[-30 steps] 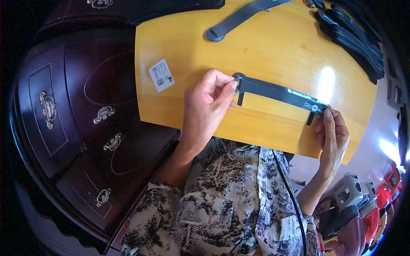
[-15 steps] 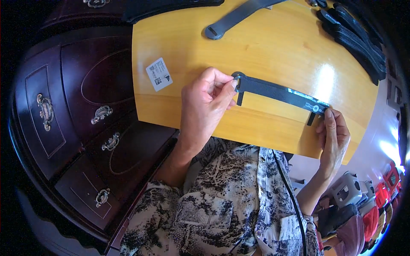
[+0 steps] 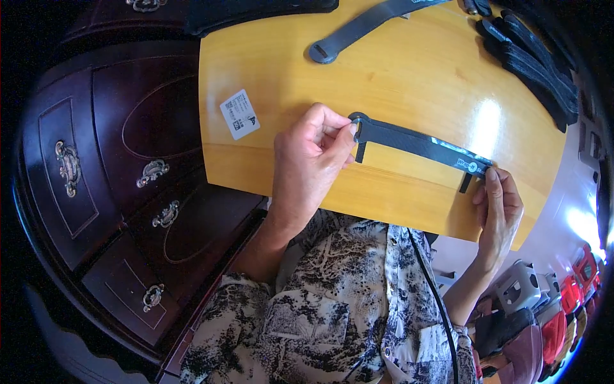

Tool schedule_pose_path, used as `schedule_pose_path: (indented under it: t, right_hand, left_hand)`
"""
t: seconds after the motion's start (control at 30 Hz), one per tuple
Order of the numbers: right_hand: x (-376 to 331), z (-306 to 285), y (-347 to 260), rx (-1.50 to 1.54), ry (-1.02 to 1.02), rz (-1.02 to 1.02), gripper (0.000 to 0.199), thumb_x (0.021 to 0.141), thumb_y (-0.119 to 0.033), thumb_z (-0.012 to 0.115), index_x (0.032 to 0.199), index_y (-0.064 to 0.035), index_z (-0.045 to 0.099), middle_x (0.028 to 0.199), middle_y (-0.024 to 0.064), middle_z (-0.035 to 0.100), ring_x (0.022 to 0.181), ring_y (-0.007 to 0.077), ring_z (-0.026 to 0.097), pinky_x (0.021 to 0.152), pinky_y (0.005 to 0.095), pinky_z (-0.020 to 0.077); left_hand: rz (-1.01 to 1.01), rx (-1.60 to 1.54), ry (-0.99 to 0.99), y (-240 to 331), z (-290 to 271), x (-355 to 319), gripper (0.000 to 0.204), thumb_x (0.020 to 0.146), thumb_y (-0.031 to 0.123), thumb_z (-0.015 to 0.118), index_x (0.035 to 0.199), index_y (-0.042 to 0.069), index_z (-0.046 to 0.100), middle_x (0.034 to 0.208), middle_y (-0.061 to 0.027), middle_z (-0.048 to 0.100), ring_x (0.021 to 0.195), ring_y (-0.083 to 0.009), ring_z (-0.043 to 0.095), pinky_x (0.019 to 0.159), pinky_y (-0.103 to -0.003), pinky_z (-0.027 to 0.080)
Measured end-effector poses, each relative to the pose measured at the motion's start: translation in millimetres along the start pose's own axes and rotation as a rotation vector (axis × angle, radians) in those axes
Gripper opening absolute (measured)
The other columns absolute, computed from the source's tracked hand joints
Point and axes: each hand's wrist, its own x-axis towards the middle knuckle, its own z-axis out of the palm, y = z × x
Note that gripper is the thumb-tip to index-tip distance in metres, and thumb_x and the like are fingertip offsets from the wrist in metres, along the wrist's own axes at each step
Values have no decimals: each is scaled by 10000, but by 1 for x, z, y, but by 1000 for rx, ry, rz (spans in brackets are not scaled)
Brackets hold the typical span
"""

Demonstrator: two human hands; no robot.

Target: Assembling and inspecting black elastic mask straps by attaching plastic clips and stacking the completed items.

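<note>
A black hook-and-loop strap (image 3: 416, 142) is stretched between my two hands over the wooden table. Its rounded end with a slot is pinched by the thumb and fingertips of my left hand (image 3: 311, 150). At the other end, which carries white print, my right hand (image 3: 501, 203) grips the strap between thumb and fingers. Two short dark tabs (image 3: 360, 152) show below the strap, one near each end; whether they are parts of it or shadows I cannot tell. Farther back, another black strap (image 3: 358, 37) with a slotted round end lies on the table.
The yellow wooden table (image 3: 268, 160) bears a white printed label (image 3: 240, 114) at left. Black straps (image 3: 531, 64) are bundled at the far right, and a dark cloth item (image 3: 262, 14) lies along the back edge. A dark wooden cabinet (image 3: 141, 109) stands left; stools (image 3: 521, 285) stand at lower right.
Both hands hold the strap nearly as before. The table and the things on it appear slightly lower in the picture, and the strap has shifted down a little with them.
</note>
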Motion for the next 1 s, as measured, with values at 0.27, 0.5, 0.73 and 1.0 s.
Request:
schedule_pose_path:
  t: [0.27,0.5,0.73,1.0]
  right_hand:
    - [-1,3,1,0,22,8,224,945,-276,569,926,-64,643,597,-41,505,442,-2,337,398,167,222]
    - [-1,0,0,50,-4,38,230,941,-266,582,941,-48,653,612,-46,510,493,8,368,441,178,234]
    - [-2,-3,-3,30,-8,58,222,940,-255,584,933,-43,649,618,-35,526,472,12,367,426,175,239]
    - [-3,-4,0,205,-43,121,162,927,-190,604,920,-29,617,622,-14,547,470,19,404,413,174,266]
  left_hand:
    - [-1,6,23,1,1,2,111,850,16,634,790,-27,551,679,-48,633,560,-67,599,484,-214,488]
    - [-11,57,25,0,3,2,109,833,3,629,777,-24,539,642,-54,614,540,-75,584,482,-237,457]
    - [-3,100,28,3,7,2,113,833,-7,621,776,-25,525,635,-52,604,538,-81,582,479,-243,460]
    - [-89,79,-3,4,10,1,123,842,-11,608,824,3,487,614,-35,553,518,-72,541,459,-232,435]
